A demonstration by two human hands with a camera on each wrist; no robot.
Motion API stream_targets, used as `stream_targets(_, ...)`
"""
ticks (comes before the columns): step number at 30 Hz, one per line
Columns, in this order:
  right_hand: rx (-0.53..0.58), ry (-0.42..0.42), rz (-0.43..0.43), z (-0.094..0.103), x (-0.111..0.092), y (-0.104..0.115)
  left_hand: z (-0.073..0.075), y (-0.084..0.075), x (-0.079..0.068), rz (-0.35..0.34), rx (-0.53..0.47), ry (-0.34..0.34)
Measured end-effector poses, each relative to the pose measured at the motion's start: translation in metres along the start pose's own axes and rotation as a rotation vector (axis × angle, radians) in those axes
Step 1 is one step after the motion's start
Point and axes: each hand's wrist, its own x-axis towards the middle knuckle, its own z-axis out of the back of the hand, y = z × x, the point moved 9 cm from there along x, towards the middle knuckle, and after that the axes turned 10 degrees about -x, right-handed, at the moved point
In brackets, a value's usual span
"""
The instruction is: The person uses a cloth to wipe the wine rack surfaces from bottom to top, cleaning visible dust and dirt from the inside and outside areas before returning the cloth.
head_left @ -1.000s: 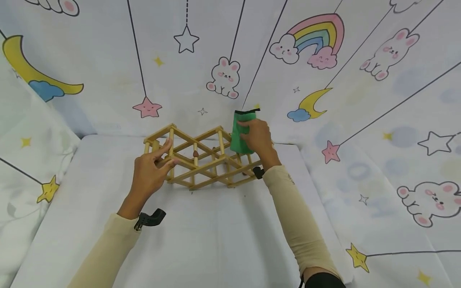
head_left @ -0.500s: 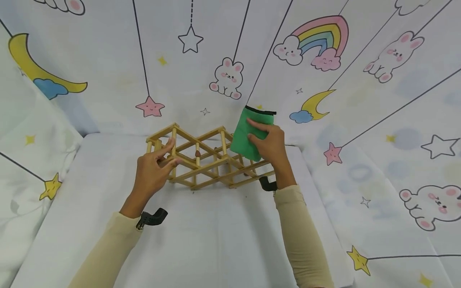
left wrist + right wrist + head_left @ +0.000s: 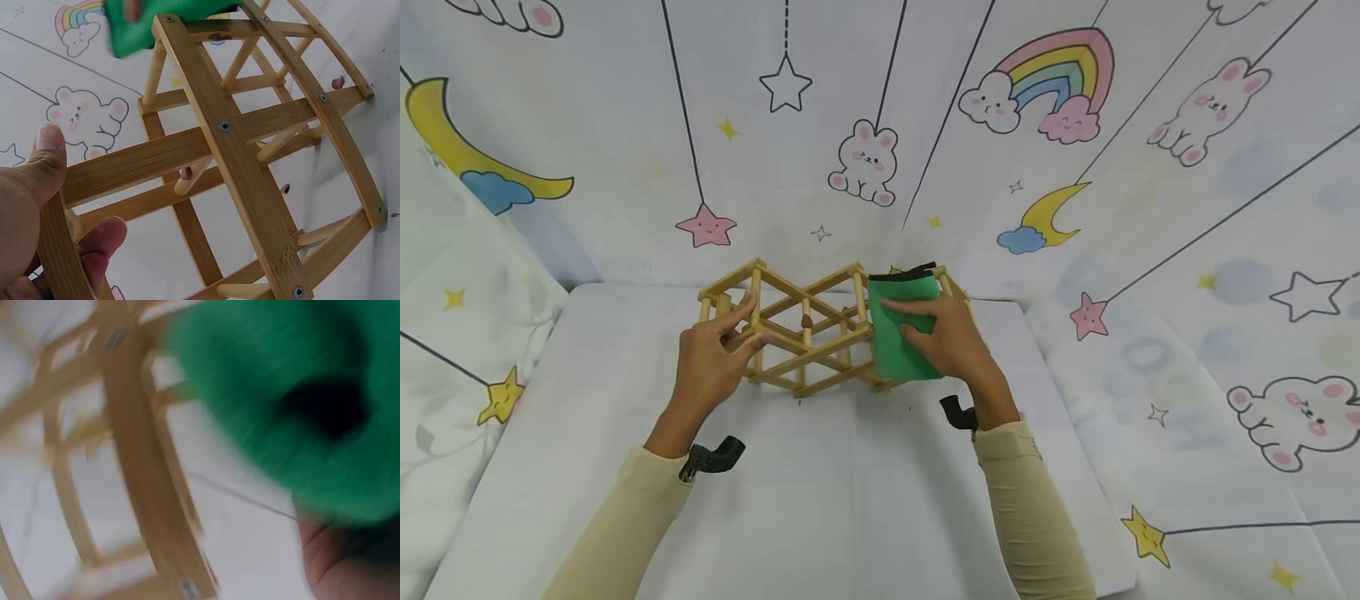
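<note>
At the L side, the bare left hand [image 3: 711, 358] is closed round the end slat of the pale wooden lattice rack [image 3: 234, 162], w/ thumb on one side and fingers on the other, as the left wrist view shows. It prob. holds there b/c a light, jointed frame can slide or fold when smth. touches its other end. The rack is at the far part of the white table [image 3: 790, 500], near the cloth backdrop w/ cartoon prints [image 3: 625, 150]. Among its slats are a few small reddish-brown bits [image 3: 338, 82]; what they are, I can't tell. More to the R, the soft green cloth w/ black edge [image 3: 895, 354] covers the rack's right part in the head view; whether it touches the wood, I can't tell. The bare right hand [image 3: 958, 337] grips this cloth, its thumb and forefinger a little apart on the near face, prob. so the cloth stays spread. The right wrist view is blurred, but shows a dark hollow in the cloth.
</note>
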Motion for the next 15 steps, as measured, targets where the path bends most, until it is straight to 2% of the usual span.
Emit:
stream_targets(2, 0.035, -0.009, 0.018, -0.005, -0.001, 0.001, 0.001, 0.001, 0.0, -0.002, -0.002, -0.005)
stream_targets(4, -0.051, 0.003, 0.009, -0.012, -0.005, -0.001, 0.001, 0.002, -0.001, 0.007, 0.0, -0.008)
stream_targets(6, -0.187, -0.017, -0.025, -0.015, -0.012, -0.004, 0.001, 0.004, -0.002, 0.015, -0.001, -0.008)
stream_targets(8, -0.248, -0.126, -0.084, -0.006, -0.022, -0.008, 0.0, 0.005, -0.003, 0.021, 0.002, -0.007)
stream_targets(12, -0.11, -0.496, -0.199, 0.024, -0.051, -0.018, -0.002, 0.005, -0.003, 0.013, 0.002, -0.011)
stream_targets(13, -0.085, -0.545, -0.216, 0.025, -0.056, -0.021, -0.001, 0.004, -0.004, 0.01, 0.003, -0.017)
stream_targets(14, -0.072, -0.557, -0.237, 0.023, -0.06, -0.024, -0.001, 0.003, -0.004, 0.007, 0.004, -0.023)
stream_targets(15, -0.062, -0.524, -0.262, 0.017, -0.062, -0.026, -0.001, 0.002, -0.005, 0.007, 0.004, -0.029)
